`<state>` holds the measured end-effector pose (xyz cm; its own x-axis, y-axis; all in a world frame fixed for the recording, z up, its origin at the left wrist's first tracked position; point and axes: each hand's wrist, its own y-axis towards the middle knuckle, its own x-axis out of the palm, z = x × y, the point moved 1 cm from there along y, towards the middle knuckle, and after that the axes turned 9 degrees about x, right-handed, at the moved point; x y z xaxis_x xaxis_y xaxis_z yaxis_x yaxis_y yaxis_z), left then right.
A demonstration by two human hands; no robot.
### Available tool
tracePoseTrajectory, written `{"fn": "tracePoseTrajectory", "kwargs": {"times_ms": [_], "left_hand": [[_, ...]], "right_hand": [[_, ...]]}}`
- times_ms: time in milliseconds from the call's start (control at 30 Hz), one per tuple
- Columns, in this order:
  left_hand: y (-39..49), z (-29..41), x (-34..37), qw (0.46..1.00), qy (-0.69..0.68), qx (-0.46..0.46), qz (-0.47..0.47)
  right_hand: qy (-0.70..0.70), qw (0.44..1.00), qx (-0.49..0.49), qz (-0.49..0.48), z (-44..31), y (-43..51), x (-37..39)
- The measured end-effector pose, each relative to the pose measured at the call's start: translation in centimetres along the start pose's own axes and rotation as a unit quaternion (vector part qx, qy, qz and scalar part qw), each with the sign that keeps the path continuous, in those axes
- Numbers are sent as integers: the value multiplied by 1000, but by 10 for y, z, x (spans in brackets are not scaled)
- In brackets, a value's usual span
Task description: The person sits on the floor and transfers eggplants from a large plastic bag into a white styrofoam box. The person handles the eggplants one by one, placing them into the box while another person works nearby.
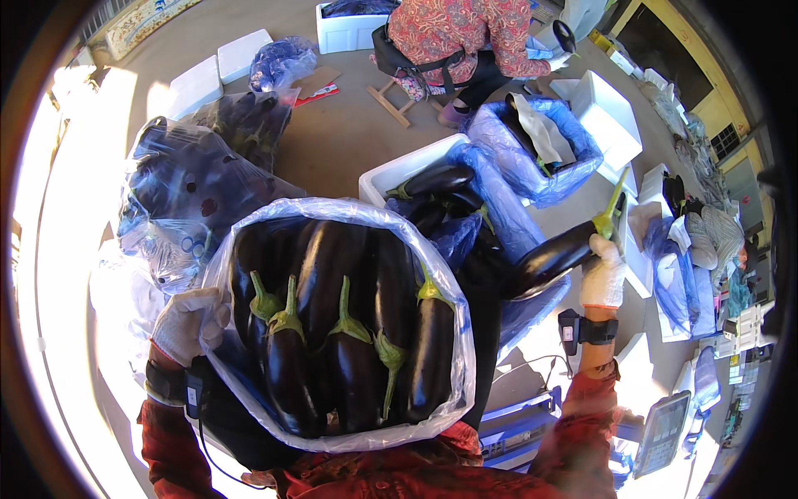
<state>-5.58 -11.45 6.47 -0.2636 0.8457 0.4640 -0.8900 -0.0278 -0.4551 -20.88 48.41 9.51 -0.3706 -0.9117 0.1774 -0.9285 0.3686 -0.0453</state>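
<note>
A clear plastic bag [466,349] stands wide open right in front of me, packed with glossy dark purple eggplants [368,349] with green stems. My left hand [187,324], in a white knit glove, grips the bag's rim at the left. Out to the right, my gloved right hand [602,274] holds a single eggplant [552,259] near its stem end, apart from the bag. Beyond the bag is a white foam box [405,159] lined with blue plastic, holding more eggplants [439,181].
Large plastic bags of eggplants [199,181] stand at the left. Ahead, a person [461,43] in a patterned jacket sits low beside a blue-lined foam box [536,187]. White foam boxes [605,118] line the right. A scale display [664,430] and blue metal frame [520,430] are lower right.
</note>
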Motion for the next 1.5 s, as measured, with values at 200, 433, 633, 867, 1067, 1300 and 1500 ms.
{"fn": "tracePoseTrajectory", "kwargs": {"times_ms": [200, 433, 633, 867, 1067, 1300, 1500], "left_hand": [[0, 3, 10, 997, 4, 78, -15], [-5, 0, 14, 979, -92, 184, -17], [-2, 7, 13, 958, -126, 252, -52], [-11, 12, 20, 959, -89, 268, -19], [-33, 19, 26, 972, 1, 236, -13], [-89, -12, 13, 960, 141, 242, -13], [-117, -41, 22, 980, 87, 176, 36]], "right_hand": [[84, 986, 93, -113, -65, -21, 70], [163, 890, 13, -425, -81, -104, 224], [-46, 795, -204, -570, -39, -212, 298], [-264, 446, -635, -573, 42, -258, 333], [-293, 456, -668, -510, 52, -262, 327], [-265, 482, -663, -508, 67, -236, 338], [-250, 533, -628, -509, 71, -229, 339]]}}
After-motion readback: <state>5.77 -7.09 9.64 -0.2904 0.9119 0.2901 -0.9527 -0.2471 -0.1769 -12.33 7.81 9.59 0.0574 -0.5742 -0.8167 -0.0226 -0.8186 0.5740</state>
